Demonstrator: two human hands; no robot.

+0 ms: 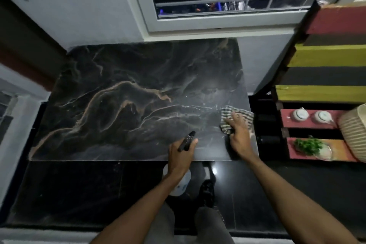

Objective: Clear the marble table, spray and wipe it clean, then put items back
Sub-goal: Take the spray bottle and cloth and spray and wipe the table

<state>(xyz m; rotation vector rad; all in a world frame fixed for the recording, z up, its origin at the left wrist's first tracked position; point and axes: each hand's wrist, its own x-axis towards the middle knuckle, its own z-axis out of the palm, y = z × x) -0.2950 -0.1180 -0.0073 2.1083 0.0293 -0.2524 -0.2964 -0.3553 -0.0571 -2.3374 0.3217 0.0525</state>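
Wiping stage: my left hand (181, 154) curls round the bottle (187, 140) at the tabletop's (118, 95) near edge, nozzle aimed far, seemingly ready to spray, while my right hand (238, 130), fingers spread flat, presses the cloth (227, 111) onto the near-right corner.

A home, prob. a living rm: black marble table (118, 95) under a barred window (227, 0), glossy dark tile floor (79, 184), painted pallet shelf (326, 55) w/ two white teapots (300, 114) & a small green plant (309, 145).
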